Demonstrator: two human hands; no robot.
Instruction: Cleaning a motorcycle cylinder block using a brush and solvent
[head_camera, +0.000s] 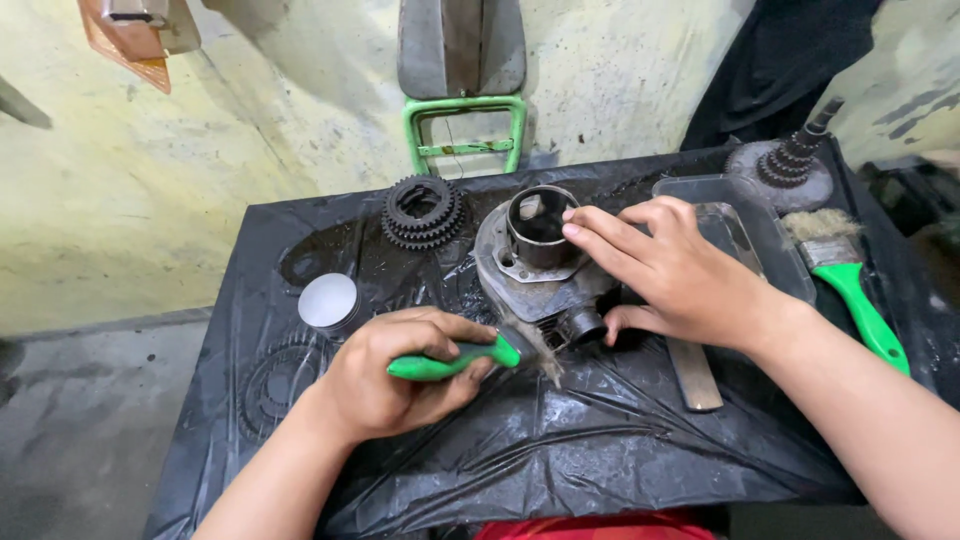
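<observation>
My left hand (400, 375) grips a green-handled paintbrush (455, 361), its bristles against the lower side of a grimy metal engine cylinder (535, 262). The cylinder lies on black plastic sheeting (560, 450), its round sleeve opening facing up. My right hand (670, 270) rests on the cylinder's right side, fingertips at the sleeve rim and thumb by the round port at its lower edge.
A stacked gear cluster (423, 211) and a round silver lid (329, 301) sit at the left. A clear tray (760, 225), a gear shaft on a disc (790, 165), a second green brush (850, 280) and a flat wooden stick (695, 375) lie at the right. A green frame (465, 130) leans against the wall.
</observation>
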